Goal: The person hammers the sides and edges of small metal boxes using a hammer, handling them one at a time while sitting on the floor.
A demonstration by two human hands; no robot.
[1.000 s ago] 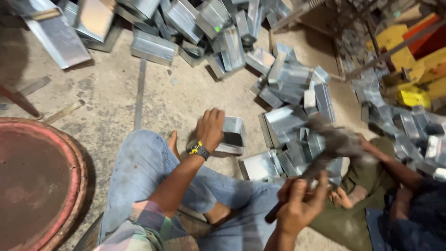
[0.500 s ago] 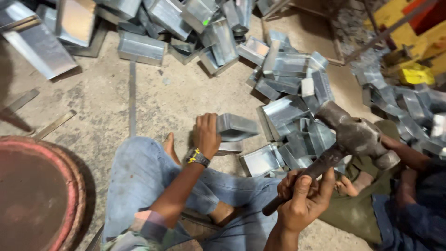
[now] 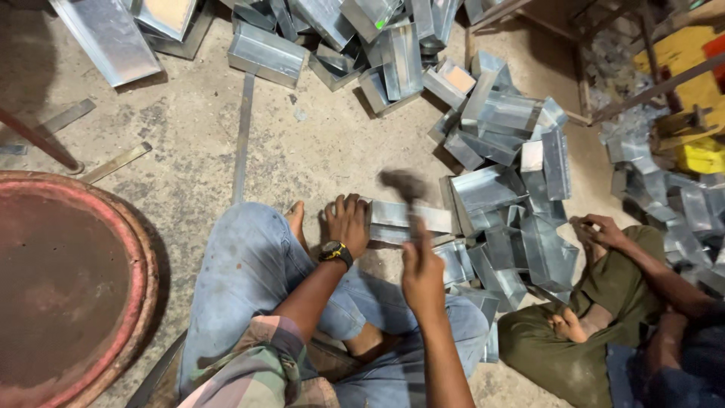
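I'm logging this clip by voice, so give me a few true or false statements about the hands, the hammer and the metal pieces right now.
1. The left hand presses on a folded sheet-metal box lying on the concrete floor. True.
2. The right hand is empty. False: it grips the handle of a hammer, whose blurred head is over the box.
3. A watch is on the left wrist. True.
4. The metal boxes are stacked neatly on a shelf. False: they lie in a loose pile on the floor.
5. A second person's hand rests on a green-trousered knee at right. True.
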